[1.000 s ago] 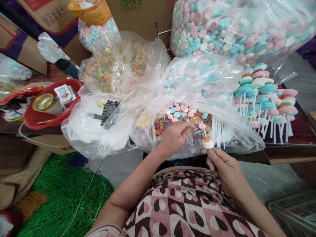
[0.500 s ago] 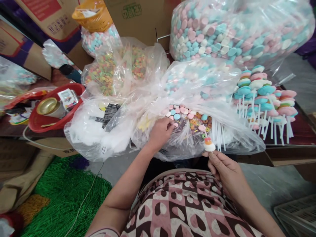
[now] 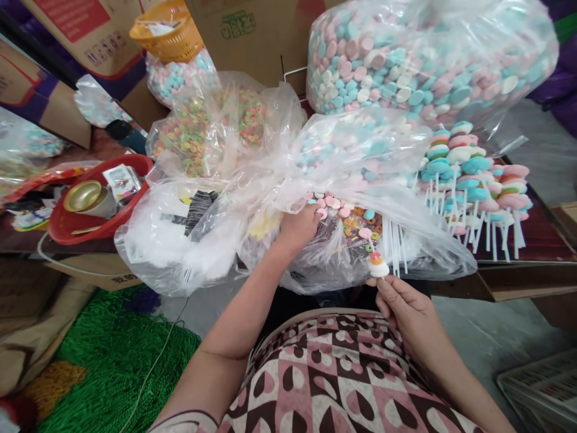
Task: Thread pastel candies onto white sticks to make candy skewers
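My right hand [image 3: 403, 302] is closed in a pinch low at the front edge of the plastic, holding a candy skewer [image 3: 378, 266] upright. The skewer carries white marshmallow at the bottom, an orange piece above it and pink on top. My left hand [image 3: 301, 228] is curled over the pile of loose marshmallow discs [image 3: 331, 201], its fingers bent together. What its fingertips touch is hidden. Ring-shaped gummies [image 3: 354, 224] lie just to the right of the discs, on the clear plastic bag [image 3: 324, 255]. White sticks [image 3: 396, 243] lie beside them, above my right hand.
Finished marshmallow skewers [image 3: 473, 174] stand in a cluster at the right. Big bags of marshmallows [image 3: 406, 66] and gummy rings [image 3: 193, 135] fill the back. A red basin [image 3: 56, 225] holds a metal bowl at the left. Green strands [image 3: 117, 361] cover the floor.
My left hand has moved slightly up and right, farther over the marshmallow discs. My right hand keeps its pinch on the candy skewer. The whole view has shifted a little.
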`<action>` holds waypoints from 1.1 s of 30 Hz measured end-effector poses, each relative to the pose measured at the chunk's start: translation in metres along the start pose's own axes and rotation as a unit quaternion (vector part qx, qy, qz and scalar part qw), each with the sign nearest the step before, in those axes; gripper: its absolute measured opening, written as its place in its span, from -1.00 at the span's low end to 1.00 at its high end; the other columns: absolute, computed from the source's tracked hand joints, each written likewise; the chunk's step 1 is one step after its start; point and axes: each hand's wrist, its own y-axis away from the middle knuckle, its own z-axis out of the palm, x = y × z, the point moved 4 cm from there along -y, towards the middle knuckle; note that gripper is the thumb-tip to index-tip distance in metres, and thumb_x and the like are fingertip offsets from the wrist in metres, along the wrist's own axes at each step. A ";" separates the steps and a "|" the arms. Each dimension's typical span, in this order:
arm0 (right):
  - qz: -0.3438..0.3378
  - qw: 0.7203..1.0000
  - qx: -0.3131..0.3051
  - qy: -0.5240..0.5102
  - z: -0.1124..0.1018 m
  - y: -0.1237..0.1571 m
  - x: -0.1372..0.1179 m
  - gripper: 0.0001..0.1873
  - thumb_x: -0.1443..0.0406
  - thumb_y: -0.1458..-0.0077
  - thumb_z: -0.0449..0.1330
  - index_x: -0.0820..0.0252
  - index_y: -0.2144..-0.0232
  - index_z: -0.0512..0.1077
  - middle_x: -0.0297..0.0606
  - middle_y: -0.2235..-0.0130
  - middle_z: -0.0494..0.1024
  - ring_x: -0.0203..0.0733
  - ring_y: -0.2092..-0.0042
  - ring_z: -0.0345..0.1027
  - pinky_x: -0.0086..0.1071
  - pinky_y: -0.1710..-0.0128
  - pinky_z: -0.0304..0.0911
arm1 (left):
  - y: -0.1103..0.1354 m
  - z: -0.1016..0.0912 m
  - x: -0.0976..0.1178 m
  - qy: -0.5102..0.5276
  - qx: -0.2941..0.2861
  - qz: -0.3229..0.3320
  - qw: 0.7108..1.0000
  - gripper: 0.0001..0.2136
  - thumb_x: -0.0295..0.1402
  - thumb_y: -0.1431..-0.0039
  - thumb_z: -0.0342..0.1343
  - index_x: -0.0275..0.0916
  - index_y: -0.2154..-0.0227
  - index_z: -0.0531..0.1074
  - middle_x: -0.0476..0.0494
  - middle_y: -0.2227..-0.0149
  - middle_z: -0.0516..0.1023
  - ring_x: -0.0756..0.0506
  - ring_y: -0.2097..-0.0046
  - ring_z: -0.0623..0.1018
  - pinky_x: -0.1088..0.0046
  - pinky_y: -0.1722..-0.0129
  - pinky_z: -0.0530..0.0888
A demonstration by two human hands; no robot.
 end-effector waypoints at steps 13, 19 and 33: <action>-0.005 1.000 -0.011 0.025 0.004 -0.005 -0.008 -0.56 -0.06 -0.09 0.18 0.20 0.31 0.48 -0.48 0.67 0.20 -0.37 0.65 -0.04 -0.46 0.65 -0.13 | 0.018 0.001 0.007 0.307 0.010 -0.084 0.948 -0.83 -0.33 -0.11 0.13 -0.25 0.24 0.43 -0.04 0.35 0.51 -0.01 0.32 0.46 0.41 0.22 0.40; -0.009 0.997 -0.055 0.047 0.011 0.000 -0.019 -0.57 -0.06 -0.12 0.14 0.19 0.32 0.48 -0.48 0.70 0.18 -0.34 0.63 -0.02 -0.44 0.61 -0.11 | 0.038 0.022 0.021 0.665 -0.053 -0.173 0.725 -0.69 -0.26 0.07 0.32 -0.23 0.22 0.55 -0.04 0.25 0.60 0.04 0.28 0.51 0.48 0.22 0.45; -0.007 0.993 -0.046 0.112 0.007 -0.002 -0.015 -0.52 -0.09 -0.12 0.11 0.20 0.30 0.51 -0.48 0.68 0.08 -0.34 0.61 -0.10 -0.45 0.64 -0.20 | 0.046 0.028 0.031 0.610 -0.010 -0.151 0.778 -0.71 -0.28 -0.01 0.28 -0.20 0.16 0.56 -0.07 0.18 0.60 -0.02 0.18 0.53 0.42 0.11 0.44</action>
